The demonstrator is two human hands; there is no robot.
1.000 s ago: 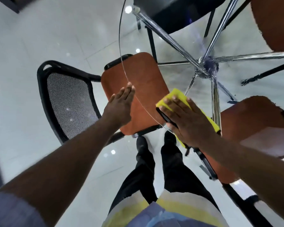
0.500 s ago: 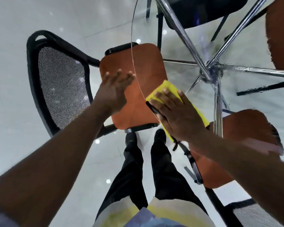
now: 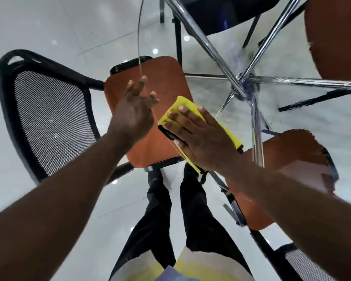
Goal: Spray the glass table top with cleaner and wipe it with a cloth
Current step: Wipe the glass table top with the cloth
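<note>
- The right hand (image 3: 201,138) covers most of the cloth (image 3: 182,104).
- The glass top (image 3: 292,122) runs off the far and right edges.
- The far black chair (image 3: 221,15) is cut off at the top edge.
- The far-right orange seat (image 3: 336,37) is cut by the right edge.

Office-like room: mesh-backed chairs (image 3: 49,118) around a glass table (image 3: 292,122).

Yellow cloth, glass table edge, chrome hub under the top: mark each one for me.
yellow cloth (image 3: 183,104), head view, bare corner beyond the fingers.
glass table edge (image 3: 138,37), head view, thin curved rim.
chrome hub (image 3: 248,88), head view, joint where legs meet.
</note>
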